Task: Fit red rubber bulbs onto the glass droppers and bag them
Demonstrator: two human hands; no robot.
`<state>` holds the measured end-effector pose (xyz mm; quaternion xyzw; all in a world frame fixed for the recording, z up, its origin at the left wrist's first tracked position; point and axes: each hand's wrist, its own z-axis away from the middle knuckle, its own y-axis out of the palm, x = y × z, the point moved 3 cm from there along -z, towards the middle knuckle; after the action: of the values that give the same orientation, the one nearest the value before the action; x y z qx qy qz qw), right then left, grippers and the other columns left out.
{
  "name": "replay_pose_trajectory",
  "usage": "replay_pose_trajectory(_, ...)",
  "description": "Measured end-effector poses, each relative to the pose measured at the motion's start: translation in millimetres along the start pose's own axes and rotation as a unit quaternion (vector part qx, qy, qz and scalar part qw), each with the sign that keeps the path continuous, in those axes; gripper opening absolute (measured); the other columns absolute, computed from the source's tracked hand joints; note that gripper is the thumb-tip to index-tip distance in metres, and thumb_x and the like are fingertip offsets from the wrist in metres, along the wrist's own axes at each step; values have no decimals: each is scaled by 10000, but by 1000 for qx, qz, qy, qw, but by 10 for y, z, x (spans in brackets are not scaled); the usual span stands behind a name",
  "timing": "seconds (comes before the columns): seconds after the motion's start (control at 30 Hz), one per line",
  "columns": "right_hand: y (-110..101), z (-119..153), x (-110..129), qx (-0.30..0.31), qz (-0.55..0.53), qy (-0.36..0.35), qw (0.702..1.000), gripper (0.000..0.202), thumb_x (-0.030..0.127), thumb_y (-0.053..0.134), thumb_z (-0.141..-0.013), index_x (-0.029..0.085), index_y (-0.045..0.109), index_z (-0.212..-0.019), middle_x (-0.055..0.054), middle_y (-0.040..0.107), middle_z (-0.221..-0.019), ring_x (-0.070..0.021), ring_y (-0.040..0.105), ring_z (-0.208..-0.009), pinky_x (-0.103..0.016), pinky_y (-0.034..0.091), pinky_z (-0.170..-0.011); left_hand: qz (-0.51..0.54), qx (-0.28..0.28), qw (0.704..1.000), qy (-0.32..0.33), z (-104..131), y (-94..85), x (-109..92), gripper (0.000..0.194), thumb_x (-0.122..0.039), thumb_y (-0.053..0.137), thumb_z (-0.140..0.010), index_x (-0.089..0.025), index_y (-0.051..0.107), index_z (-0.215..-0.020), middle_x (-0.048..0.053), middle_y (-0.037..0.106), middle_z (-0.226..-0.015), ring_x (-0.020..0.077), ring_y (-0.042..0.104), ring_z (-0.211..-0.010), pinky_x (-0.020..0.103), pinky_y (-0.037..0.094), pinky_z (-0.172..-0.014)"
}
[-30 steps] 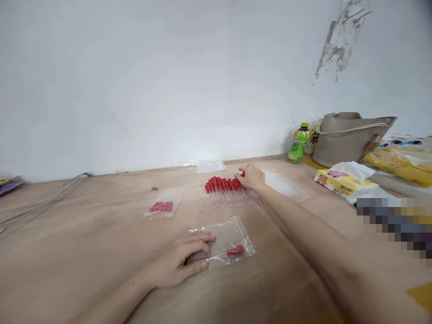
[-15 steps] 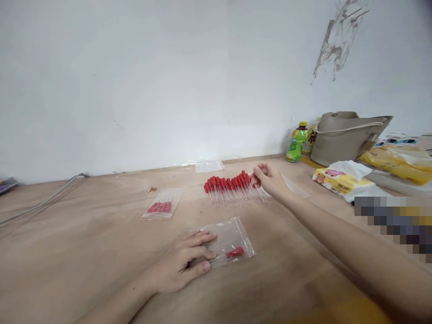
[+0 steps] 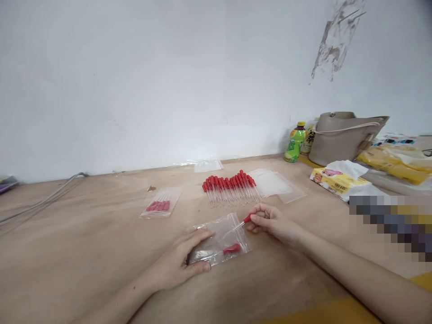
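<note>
Left hand (image 3: 182, 263) lies flat on the clear zip bag (image 3: 219, 238) at about 6 o'clock on the bench (image 3: 84, 252), probably pinning it so the mouth stays open. Right hand (image 3: 273, 222) has its fingers pinched shut on a red-bulbed dropper (image 3: 245, 220), tip pointed into that bag beside the one already inside. The loose dropper row (image 3: 231, 185) sits up at 12.

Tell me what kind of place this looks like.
Probably a makeshift packing table in a home or small workshop: bare wooden table against a scuffed white wall, a row of red-bulbed droppers with small zip bags, and a handbag and drink bottle.
</note>
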<state>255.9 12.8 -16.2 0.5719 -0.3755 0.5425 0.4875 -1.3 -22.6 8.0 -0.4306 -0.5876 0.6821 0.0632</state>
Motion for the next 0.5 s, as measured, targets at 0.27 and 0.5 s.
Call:
replay_pose_trajectory(0.27,120,23,-14,87,271,-96,954,206,329,651,-656,140,622,-732,23,529,-596,-71,425,-534,-193,332,-493,-2,3,1000,3,-30,28,38,572,-441,522,-783,-308,317,-1300,32,404,-1322,240,385,-1186,409,322,-975)
replay_pose_trajectory(0.5,274,-4,14,41,330,-160,929,179,336,621,-674,164,663,-695,5,542,-608,-92,441,-554,-203,338,-504,-8,-2,1000,21,-90,33,38,555,-432,517,-790,-292,336,-1295,41,405,-1321,251,366,-1198,425,313,-981)
